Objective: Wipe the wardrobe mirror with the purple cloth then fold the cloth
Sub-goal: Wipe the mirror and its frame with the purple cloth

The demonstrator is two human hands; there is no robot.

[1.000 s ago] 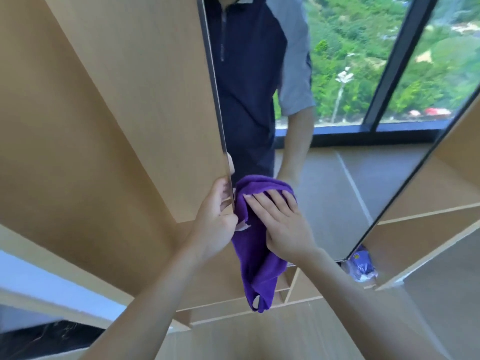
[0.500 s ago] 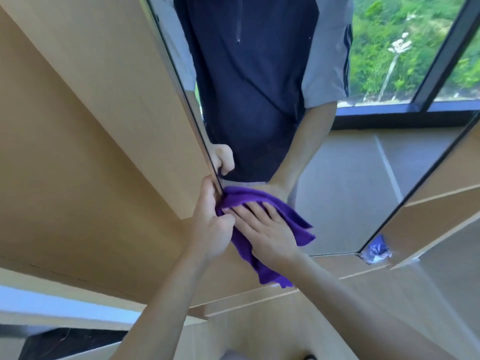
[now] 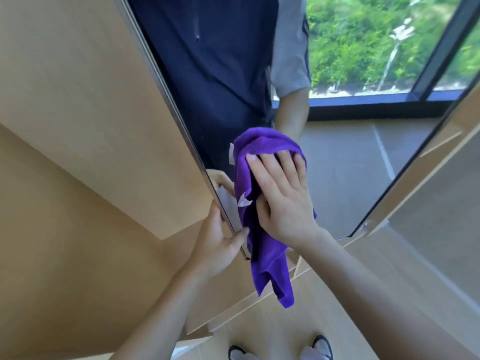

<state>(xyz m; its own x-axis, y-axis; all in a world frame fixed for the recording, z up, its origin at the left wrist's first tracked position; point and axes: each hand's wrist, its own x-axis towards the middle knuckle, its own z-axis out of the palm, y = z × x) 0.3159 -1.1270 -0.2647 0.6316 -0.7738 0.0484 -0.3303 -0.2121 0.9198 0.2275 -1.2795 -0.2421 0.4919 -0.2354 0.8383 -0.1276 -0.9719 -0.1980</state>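
Observation:
The wardrobe mirror (image 3: 363, 157) is a tall pane on an open wooden door, reflecting a person's dark shirt and a window. My right hand (image 3: 283, 196) lies flat with fingers spread, pressing the purple cloth (image 3: 262, 258) against the lower left part of the glass. The cloth bunches above my fingertips and hangs down past the mirror's bottom edge. My left hand (image 3: 218, 242) grips the mirror's left edge near its lower corner, thumb on the glass side.
Light wood wardrobe panels (image 3: 85, 178) fill the left and lower view, with shelf edges (image 3: 259, 302) under the mirror. Another wood panel (image 3: 441, 178) borders the mirror on the right. My shoes (image 3: 319, 346) show on the floor at the bottom.
My right hand and the cloth have slid up and rightward on the glass, away from the left edge. The cloth hangs longer below my palm. My left hand stays on the mirror's edge.

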